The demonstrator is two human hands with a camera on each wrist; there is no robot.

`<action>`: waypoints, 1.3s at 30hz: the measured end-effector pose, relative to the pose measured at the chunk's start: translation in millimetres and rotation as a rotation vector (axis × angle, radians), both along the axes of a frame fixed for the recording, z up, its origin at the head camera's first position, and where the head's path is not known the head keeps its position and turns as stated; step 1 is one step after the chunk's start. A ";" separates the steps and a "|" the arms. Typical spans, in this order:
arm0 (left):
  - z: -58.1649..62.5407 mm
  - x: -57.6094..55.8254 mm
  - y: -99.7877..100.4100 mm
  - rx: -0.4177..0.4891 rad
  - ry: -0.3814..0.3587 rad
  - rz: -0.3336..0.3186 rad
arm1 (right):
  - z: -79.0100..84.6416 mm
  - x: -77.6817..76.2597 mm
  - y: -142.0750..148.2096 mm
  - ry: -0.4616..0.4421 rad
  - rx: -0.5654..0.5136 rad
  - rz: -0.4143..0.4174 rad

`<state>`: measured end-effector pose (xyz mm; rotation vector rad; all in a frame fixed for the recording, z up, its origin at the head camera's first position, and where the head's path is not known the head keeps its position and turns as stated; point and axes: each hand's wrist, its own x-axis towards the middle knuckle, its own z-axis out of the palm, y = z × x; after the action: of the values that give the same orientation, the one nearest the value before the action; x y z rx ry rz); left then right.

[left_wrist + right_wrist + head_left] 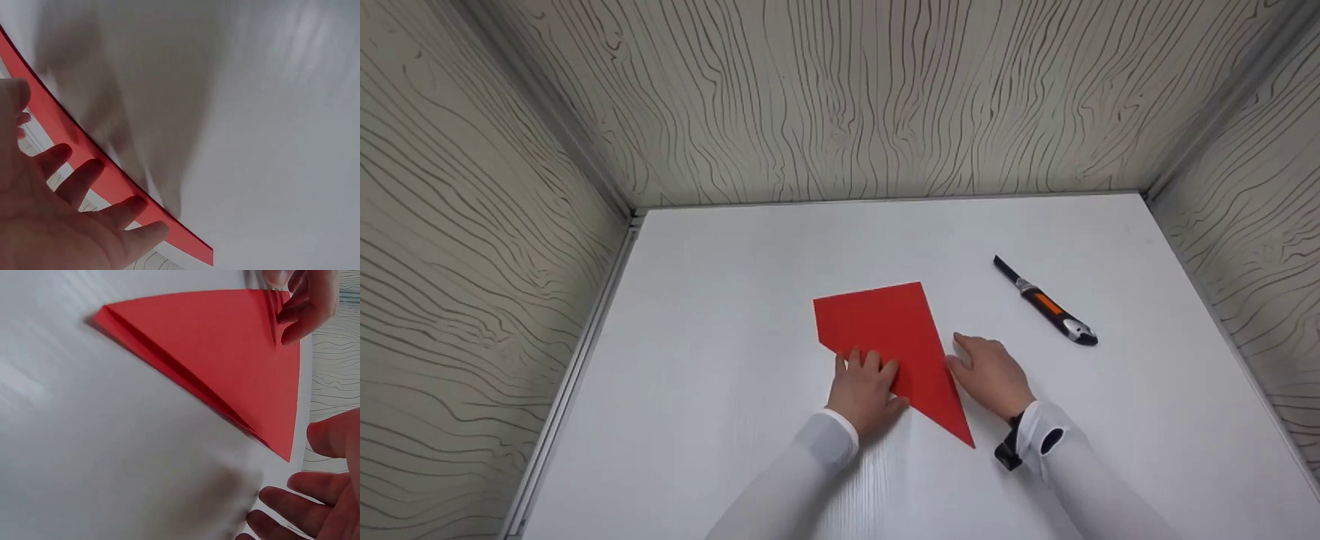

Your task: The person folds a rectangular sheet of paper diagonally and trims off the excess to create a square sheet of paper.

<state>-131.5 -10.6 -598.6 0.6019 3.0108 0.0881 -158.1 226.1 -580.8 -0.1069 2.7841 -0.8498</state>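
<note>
Folded red paper [894, 337] flat on the white table [720, 360], pointed corner toward the person. Left hand [864, 390] on its near-left edge, fingers [84, 177] fairly straight and spread, pressing rather than gripping. Right hand [990, 373] just beside the right edge, palm down, fingers relaxed, holding nothing. Knife [1046, 302] farther right, well apart.

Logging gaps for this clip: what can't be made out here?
- Paper: its near left corner is under the left hand, head view.
- Knife: too small in the head view to tell how far the blade is out; missing from both wrist views.
- Right hand: cut off by the frame edge, right wrist view.
</note>
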 end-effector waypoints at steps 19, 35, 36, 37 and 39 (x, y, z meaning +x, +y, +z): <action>-5.7 -6.7 -1.5 0.069 0.026 0.015 | 4.1 -26.6 -13.1 -0.101 -0.228 -0.098; -17.8 -7.9 -9.8 0.112 0.063 0.013 | -4.5 -25.2 -29.5 -0.159 -0.361 -0.195; -18.8 -9.6 -11.2 0.129 0.065 0.025 | -6.2 -24.6 -30.4 -0.146 -0.337 -0.189; -19.3 -11.6 -12.8 0.148 0.064 0.037 | -7.8 -24.0 -31.4 -0.129 -0.309 -0.182; -19.9 -15.9 -16.8 0.190 0.050 0.064 | -10.6 -23.1 -32.8 -0.094 -0.252 -0.172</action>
<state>-147.4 -27.4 -618.5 0.5287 3.0934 0.3715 -181.2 193.2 -591.4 0.1295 2.6152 -1.2123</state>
